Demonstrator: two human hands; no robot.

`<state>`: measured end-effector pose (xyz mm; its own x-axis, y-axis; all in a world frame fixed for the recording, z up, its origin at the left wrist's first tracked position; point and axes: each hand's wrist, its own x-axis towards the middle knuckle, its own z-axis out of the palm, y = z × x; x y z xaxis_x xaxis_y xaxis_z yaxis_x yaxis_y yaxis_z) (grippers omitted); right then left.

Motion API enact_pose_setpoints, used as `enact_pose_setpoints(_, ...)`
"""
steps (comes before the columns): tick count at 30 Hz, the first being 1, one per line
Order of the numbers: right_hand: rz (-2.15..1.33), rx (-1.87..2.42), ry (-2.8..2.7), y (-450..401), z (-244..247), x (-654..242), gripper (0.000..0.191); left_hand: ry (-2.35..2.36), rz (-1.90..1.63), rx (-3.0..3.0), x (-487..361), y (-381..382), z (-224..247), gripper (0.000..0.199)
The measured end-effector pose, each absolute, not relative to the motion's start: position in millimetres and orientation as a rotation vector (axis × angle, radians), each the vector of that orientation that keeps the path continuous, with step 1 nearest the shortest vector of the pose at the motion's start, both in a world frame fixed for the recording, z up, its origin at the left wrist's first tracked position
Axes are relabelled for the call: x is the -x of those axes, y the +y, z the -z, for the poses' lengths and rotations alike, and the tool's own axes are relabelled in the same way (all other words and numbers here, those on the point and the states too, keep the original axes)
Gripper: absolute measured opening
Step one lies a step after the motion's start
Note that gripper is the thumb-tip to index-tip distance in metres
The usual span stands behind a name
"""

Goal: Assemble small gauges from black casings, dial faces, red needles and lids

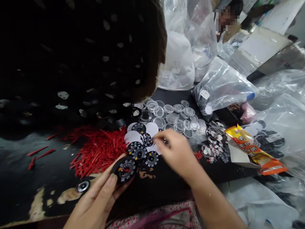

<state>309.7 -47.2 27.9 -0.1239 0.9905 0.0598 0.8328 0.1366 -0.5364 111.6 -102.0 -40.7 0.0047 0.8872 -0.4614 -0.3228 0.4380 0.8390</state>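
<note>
My left hand [105, 190] is wrapped round a black round dial gauge [124, 170] with a red pointer across its numbered face. The gauge is tilted face up above the table's front part. To its right, my right hand [177, 154] is closed in a pinch beside a spread of printed dial discs [138, 152], some showing their black faces and others white. What its fingertips hold, if anything, I cannot make out. Left of the discs lies a heap of red pointers [98, 151]. Clear round covers [171, 117] are scattered behind the discs.
A large dark mass with pale flecks [107, 57] fills the upper left. A small metal-rimmed round part [83, 186] lies front left. Small metal parts [216, 140], an orange-yellow packet [256, 149] and clear plastic bags [224, 86] crowd the right. Another person [227, 19] is at the back.
</note>
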Motion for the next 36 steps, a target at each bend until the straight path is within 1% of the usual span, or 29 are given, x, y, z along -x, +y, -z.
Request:
enact_pose_setpoints(2,-0.243,1.991,-2.052,-36,-21,-337,0.028,1.170,-1.049,-0.495,-114,-99,37,0.032)
enact_pose_setpoints(4,-0.084,2.077,-2.177,-27,-12,-358,0.040,1.149,-1.052,-0.489,-116,-97,37,0.033)
enact_pose_setpoints(6,-0.049,2.038,-2.232,-23,-6,-370,0.037,1.141,-1.037,-0.518,-116,-97,40,0.035)
enact_pose_setpoints(10,-0.196,1.779,-2.009,-34,-11,-364,0.024,1.095,-1.058,-0.453,-119,-97,41,0.038)
enact_pose_setpoints(13,-0.573,1.591,-1.789,-54,-20,-333,0.023,1.015,-1.015,-0.382,-122,-95,32,0.038)
enact_pose_setpoints(14,-0.718,1.520,-1.777,-61,-21,-320,0.024,0.984,-0.989,-0.370,-123,-94,29,0.038)
enact_pose_setpoints(16,-0.866,1.413,-1.811,-73,-22,-297,0.027,0.957,-0.958,-0.388,-126,-92,24,0.038)
enact_pose_setpoints(19,-0.836,1.395,-1.872,-81,-21,-277,0.030,1.023,-0.956,-0.537,-125,-91,23,0.041)
enact_pose_setpoints(23,-0.862,1.448,-1.865,-76,-23,-271,0.024,1.171,-0.978,-0.855,-121,-95,26,0.041)
enact_pose_setpoints(26,-0.681,1.559,-1.942,-71,-23,-266,0.041,1.179,-0.935,-0.988,-121,-101,26,0.039)
enact_pose_setpoints(28,-0.530,1.575,-2.001,-69,-19,-261,0.046,1.157,-0.923,-1.034,-121,-104,26,0.037)
enact_pose_setpoints(31,-0.464,1.523,-2.014,-68,-10,-254,0.046,1.174,-0.917,-1.128,-120,-104,26,0.035)
enact_pose_setpoints(36,-0.522,1.457,-2.060,-70,-6,-250,0.046,1.261,-0.835,-1.202,-104,-105,29,0.036)
